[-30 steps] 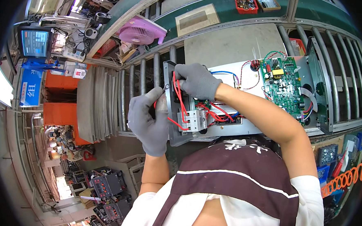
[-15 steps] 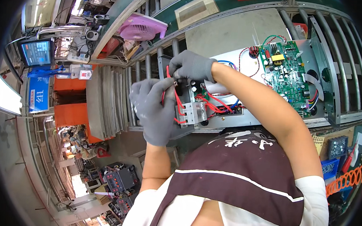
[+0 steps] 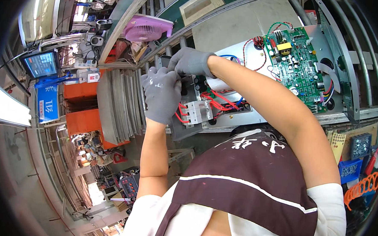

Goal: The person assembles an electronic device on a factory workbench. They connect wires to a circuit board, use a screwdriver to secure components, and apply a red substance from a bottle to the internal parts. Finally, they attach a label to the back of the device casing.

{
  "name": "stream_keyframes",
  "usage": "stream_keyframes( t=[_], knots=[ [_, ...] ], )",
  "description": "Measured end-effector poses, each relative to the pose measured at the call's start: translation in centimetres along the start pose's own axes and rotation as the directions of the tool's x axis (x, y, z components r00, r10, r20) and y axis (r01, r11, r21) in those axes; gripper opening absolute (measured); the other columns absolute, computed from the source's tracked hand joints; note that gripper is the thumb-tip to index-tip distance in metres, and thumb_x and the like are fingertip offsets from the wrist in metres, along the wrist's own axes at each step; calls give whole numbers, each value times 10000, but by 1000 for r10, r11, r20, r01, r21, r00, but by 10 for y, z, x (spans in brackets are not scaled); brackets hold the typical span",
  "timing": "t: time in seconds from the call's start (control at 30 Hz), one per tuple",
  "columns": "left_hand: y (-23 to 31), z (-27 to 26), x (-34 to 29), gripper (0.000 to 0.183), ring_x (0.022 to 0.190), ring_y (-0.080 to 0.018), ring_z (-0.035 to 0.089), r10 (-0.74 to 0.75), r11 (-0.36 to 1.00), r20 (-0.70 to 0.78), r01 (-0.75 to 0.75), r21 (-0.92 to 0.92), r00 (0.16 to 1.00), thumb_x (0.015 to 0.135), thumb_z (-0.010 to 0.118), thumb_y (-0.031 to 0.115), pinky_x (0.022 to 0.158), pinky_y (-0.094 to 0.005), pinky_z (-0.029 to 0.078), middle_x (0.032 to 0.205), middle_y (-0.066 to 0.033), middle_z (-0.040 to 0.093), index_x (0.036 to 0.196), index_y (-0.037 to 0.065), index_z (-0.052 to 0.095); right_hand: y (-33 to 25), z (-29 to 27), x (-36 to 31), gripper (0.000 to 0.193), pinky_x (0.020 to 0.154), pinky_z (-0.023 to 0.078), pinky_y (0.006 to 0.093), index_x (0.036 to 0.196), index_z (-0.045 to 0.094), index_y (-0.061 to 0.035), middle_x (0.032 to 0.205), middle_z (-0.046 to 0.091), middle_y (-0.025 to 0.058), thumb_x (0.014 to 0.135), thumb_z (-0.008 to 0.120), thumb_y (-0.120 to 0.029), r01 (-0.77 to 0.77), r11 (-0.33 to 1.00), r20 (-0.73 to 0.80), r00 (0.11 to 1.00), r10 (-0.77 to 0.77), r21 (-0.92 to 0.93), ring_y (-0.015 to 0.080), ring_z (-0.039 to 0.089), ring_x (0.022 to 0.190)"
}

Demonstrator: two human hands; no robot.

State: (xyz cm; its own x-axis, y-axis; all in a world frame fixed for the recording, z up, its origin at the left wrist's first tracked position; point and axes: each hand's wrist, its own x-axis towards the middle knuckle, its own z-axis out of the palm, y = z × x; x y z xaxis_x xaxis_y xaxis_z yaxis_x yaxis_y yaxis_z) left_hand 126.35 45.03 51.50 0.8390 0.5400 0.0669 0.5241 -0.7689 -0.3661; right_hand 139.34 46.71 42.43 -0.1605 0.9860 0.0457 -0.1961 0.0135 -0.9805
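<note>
Hands (image 3: pixel 161 93) together near red wires (image 3: pixel 218 105)

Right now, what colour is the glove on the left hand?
The glove is grey with whitish marks, clearest in the head view.

1. Gray-gloved left hand (image 3: pixel 161 93) turns its back to the camera, white smudges across the knuckles, fingers bent and their tips tucked mostly out of sight.
2. Right hand (image 3: pixel 192 61), gloved to match, reaches in from the other side, fingers curled downward, the two hands appearing to meet at the fingertips; their exact grip is hidden.
3. Bare left forearm (image 3: pixel 154 152) rises steeply from below, its wrist nearly straight.
4. Bare right forearm (image 3: pixel 259 89) slants up and leftward from a sharply bent elbow (image 3: pixel 306 128), held out wide.
</note>
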Motion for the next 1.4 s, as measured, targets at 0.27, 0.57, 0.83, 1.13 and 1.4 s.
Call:
stream_keyframes(
  t=[0.27,0.57,0.83,1.13,1.4],
  knots=[
    [8,-8,2,92,844,-291,506,35,991,2,-35,132,999,668,667,136,736,-406,354,784,-67,559,700,102,588,4,0,7,193,691,475,271,892,669,-18,821,644,79,708,611,-18,-17,1000,-99,995,16,-15,145,582,747],
    [7,14,-11,212,800,-323,502,-301,947,-166,275,-163,939,685,627,5,704,-420,405,843,-139,493,848,38,496,2,0,4,222,766,472,294,945,673,-75,895,661,86,724,687,-94,101,990,-150,982,-116,-102,179,604,825],
    [7,16,-11,385,929,-392,536,-407,855,-132,326,-403,904,718,587,3,778,-439,440,1008,-212,512,1073,-3,437,8,9,3,172,676,463,355,861,601,-70,787,627,136,754,639,-199,261,794,-165,897,-410,-549,277,599,745],
    [3,23,-12,402,845,-325,574,-459,804,-142,343,-486,877,712,591,15,768,-397,445,924,-185,551,1089,5,452,10,8,0,158,647,465,372,872,585,-76,753,612,122,763,621,-185,278,769,-220,853,-473,-576,311,587,709],
    [2,24,-13,392,908,-387,558,-458,819,-136,357,-450,879,730,570,44,762,-434,449,990,-219,539,1098,9,441,1,8,-6,144,682,468,377,910,591,-66,785,604,149,776,596,-118,348,754,-180,836,-519,-557,323,585,737]
  ],
)
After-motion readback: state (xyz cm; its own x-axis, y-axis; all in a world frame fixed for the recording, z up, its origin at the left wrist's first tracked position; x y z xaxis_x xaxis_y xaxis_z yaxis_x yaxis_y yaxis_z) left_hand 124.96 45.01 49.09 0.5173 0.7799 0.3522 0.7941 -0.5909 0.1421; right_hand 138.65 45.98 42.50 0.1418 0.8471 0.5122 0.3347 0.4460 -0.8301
